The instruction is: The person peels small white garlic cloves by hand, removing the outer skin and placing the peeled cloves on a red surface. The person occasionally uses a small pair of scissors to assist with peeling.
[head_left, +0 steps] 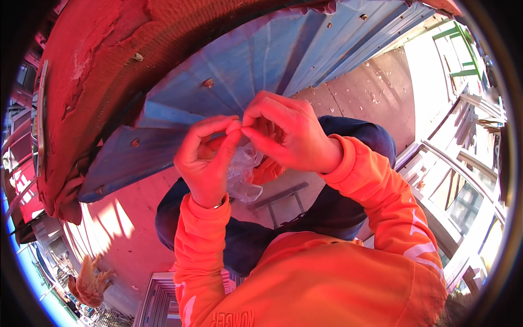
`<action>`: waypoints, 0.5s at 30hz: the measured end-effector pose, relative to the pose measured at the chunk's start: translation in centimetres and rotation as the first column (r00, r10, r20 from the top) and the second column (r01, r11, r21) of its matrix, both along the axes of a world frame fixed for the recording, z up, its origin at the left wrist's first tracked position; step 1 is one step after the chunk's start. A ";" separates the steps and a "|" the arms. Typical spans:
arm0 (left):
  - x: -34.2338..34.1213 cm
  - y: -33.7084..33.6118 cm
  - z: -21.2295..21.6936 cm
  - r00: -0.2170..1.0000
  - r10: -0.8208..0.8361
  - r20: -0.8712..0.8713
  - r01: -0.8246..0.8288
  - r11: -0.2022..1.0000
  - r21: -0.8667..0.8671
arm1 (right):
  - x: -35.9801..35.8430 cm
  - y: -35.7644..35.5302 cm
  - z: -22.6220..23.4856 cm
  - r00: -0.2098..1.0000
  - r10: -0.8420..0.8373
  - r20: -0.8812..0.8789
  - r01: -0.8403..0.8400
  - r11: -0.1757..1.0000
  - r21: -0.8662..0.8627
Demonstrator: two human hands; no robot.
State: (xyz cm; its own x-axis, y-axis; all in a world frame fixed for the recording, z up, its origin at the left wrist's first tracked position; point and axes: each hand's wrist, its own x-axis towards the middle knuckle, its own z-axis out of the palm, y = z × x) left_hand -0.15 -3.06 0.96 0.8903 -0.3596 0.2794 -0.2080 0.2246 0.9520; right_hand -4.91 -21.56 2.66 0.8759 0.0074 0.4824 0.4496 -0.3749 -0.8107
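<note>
My left hand [202,158] and my right hand [291,131] meet in front of me, each with thumb and finger pressed together in a pinch. Their fingertips almost touch. Whatever lies between them is too small to make out. Just below hangs or lies a clear, crumpled plastic bag [242,177], partly hidden by my hands; I cannot tell what supports it. Something orange [268,171] shows beside the bag under my right hand. Orange sleeves cover both my forearms, and my dark-trousered knees are spread beneath.
Close ahead stands a blue corrugated metal sheet [229,71] with bolts, topped by a rough red covering [109,82]. Metal frames [457,174] are piled at right, near a green stool-like frame [463,52]. At lower left is a brown, feathery shape [90,280].
</note>
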 end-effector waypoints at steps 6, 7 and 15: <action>-0.1 -0.1 0.1 0.999 0.021 0.041 -0.020 1.000 -0.015 | -0.1 -0.1 0.0 0.987 -0.020 -0.159 0.035 0.995 0.088; -0.2 -0.1 0.2 0.999 0.025 0.022 -0.025 0.999 -0.020 | 0.2 -0.5 -0.2 0.984 -0.052 -0.169 0.068 0.994 0.090; 0.0 -0.2 0.0 0.995 0.031 0.095 -0.029 0.999 -0.018 | 0.0 0.0 0.9 0.911 0.228 -0.343 -0.015 0.850 0.527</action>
